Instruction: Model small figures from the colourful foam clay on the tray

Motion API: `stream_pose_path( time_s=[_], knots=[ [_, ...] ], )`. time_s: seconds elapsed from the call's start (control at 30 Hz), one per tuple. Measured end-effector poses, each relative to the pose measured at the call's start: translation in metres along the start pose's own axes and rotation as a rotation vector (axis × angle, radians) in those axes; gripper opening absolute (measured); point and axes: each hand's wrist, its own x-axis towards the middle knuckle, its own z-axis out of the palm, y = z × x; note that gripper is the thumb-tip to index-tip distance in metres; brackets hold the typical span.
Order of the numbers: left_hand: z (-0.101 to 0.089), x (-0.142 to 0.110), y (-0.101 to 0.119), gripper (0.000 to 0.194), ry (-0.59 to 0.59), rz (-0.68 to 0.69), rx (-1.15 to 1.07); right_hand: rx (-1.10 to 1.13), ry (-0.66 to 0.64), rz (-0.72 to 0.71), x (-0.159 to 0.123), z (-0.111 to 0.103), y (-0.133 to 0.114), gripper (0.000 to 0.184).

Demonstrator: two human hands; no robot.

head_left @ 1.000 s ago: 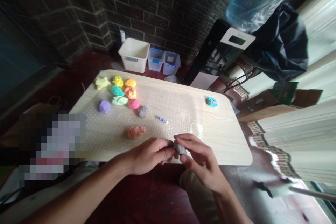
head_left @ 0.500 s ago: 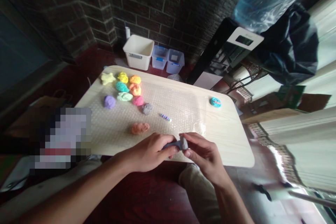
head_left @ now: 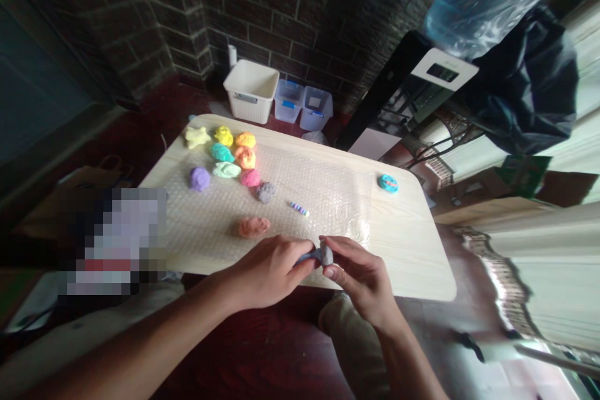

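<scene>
Close to the table's front edge, my left hand [head_left: 276, 269] is closed around the thin blue-grey end of a piece of modelling clay [head_left: 325, 254]. A wider, lighter grey end sticks out between the hands, and my right hand [head_left: 363, 275] pinches it between thumb and fingertips. Part of the piece is hidden by my fingers. Beyond my hands lie a small striped clay roll [head_left: 299, 209], a brown clay lump [head_left: 254, 227] and a dark grey lump [head_left: 265, 192].
Bubble wrap [head_left: 309, 175] covers much of the table [head_left: 407, 250]. Yellow, orange, green, pink and purple lumps [head_left: 200, 179] sit at the left. A blue clay disc [head_left: 388, 184] lies at the right. A white basket [head_left: 252, 90] and two clear bins [head_left: 316, 107] stand behind.
The camera view has shifted slightly. Both hands keep hold of the grey clay piece, its wide end turned a little; the other clay pieces stay in place.
</scene>
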Motion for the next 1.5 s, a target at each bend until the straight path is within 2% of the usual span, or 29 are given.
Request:
stream_pose_path(
  time_s=[0.13,0.23,0.3,0.37,0.4,0.47,0.57,0.77,0.9,1.0,1.07,1.17,1.27,1.33,1.4,1.5],
  knots=[
    [-0.002,0.002,0.004,0.023,-0.026,-0.045,-0.104,0.059,0.017,0.066,-0.002,-0.001,0.000,0.041],
    [-0.005,0.006,0.007,0.027,-0.023,-0.148,-0.378,0.187,0.092,0.120,0.000,-0.009,0.004,0.055],
    [-0.009,0.009,0.006,0.034,0.038,-0.245,-0.723,0.253,0.210,0.148,0.004,-0.016,0.009,0.050],
    [-0.014,0.011,0.003,0.034,0.180,-0.383,-1.109,0.319,0.320,0.185,0.010,-0.019,0.015,0.045],
    [-0.017,0.012,0.002,0.031,0.210,-0.426,-1.253,0.347,0.349,0.207,0.013,-0.018,0.018,0.043],
    [-0.024,0.012,0.000,0.022,0.281,-0.454,-1.420,0.378,0.350,0.234,0.018,-0.011,0.021,0.042],
    [-0.031,0.007,-0.002,0.026,0.354,-0.414,-1.462,0.378,0.286,0.246,0.021,0.008,0.019,0.040],
    [-0.032,-0.002,-0.013,0.040,0.473,-0.380,-1.319,0.324,0.108,0.219,0.029,0.053,0.010,0.042],
    [-0.029,0.001,-0.016,0.037,0.518,-0.331,-1.249,0.287,0.078,0.141,0.040,0.075,0.012,0.045],
    [-0.029,0.005,-0.013,0.038,0.541,-0.307,-1.137,0.264,0.060,0.082,0.051,0.082,0.013,0.039],
    [-0.033,0.007,-0.012,0.040,0.545,-0.305,-1.015,0.246,0.071,0.071,0.059,0.079,0.013,0.035],
    [-0.047,0.005,-0.018,0.037,0.598,-0.334,-0.740,0.186,0.178,0.078,0.068,0.063,0.012,0.036],
    [-0.066,-0.005,-0.031,0.021,0.616,-0.311,-0.278,0.062,0.284,0.087,0.070,0.041,0.013,0.040],
    [-0.075,-0.015,-0.041,0.015,0.631,-0.287,0.005,-0.065,0.296,0.103,0.067,0.030,0.015,0.043],
    [-0.079,-0.024,-0.048,0.016,0.574,-0.292,0.151,-0.192,0.249,0.124,0.061,0.023,0.016,0.042],
    [-0.076,-0.035,-0.050,0.020,0.436,-0.312,0.226,-0.355,0.204,0.099,0.054,0.020,0.018,0.040]
  ],
)
